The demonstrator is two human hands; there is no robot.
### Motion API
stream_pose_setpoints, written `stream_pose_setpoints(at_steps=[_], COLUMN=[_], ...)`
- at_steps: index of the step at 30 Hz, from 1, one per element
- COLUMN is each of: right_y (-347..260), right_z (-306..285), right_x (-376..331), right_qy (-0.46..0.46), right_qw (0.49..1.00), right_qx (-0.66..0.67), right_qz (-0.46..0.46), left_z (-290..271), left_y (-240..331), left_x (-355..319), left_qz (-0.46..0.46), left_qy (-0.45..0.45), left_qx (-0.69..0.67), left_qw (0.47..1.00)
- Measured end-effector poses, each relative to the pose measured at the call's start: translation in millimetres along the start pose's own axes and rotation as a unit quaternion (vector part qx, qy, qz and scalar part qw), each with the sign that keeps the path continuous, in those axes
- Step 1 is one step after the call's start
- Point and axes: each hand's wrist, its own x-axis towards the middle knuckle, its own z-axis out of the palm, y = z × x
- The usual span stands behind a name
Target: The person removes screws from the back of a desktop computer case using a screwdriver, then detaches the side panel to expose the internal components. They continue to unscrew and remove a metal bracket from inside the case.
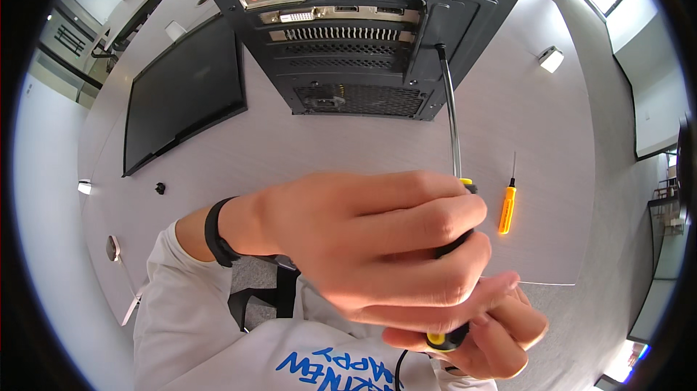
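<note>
A black computer tower [279, 75] stands on the table with its rear panel facing me. A long screwdriver [451, 115] with a black and yellow handle reaches up to it, its tip at the panel just right of the expansion slots. My left hand [377, 238], with a black band at the wrist, is wrapped around the upper handle. Below it, my right hand [501, 336] has its fingers closed around the handle's butt end. Most of the handle is hidden behind my fingers. A slot cover bracket [428, 35] sits right beside the screwdriver tip.
A small yellow screwdriver [507, 209] lies on the table [348, 148] to the right. At the left lies a dark monitor [189, 93], and a small black part [160, 188] rests below it. A white block [551, 59] is at the far right.
</note>
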Motion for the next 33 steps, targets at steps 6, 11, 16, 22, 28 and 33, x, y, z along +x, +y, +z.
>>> stream_pose_setpoints(at_steps=[6,11,16,22,28,33], right_y=[-12.6,-6.5,-9.2,-13.9,-2.0,-8.9], right_z=[-32.1,-36.4,-17.1,-32.4,-42.7,-41.4], right_x=[39.9,17.5,16.2,35.0,29.6,29.2], right_qy=[-0.262,-0.182,-0.128,-0.234,-0.237,-0.285], right_qw=[0.956,0.98,0.989,0.965,0.964,0.953], right_qx=[-0.039,0.012,-0.015,-0.009,0.066,0.095], right_qz=[-0.13,-0.084,-0.073,-0.119,-0.104,-0.044], left_z=[0.6,7.2,8.2,3.9,2.5,6.6], left_y=[-3.5,-4.1,4.8,-1.4,-3.8,-9.4], left_x=[0.0,-0.5,1.1,1.5,3.6,3.3], left_qz=[-0.001,0.009,-0.023,-0.017,-0.016,0.023], left_qy=[-0.008,-0.022,0.025,0.045,0.04,0.012], left_qx=[-0.061,-0.045,-0.015,-0.042,-0.071,-0.037], left_qw=[0.998,0.999,0.999,0.998,0.997,0.999])
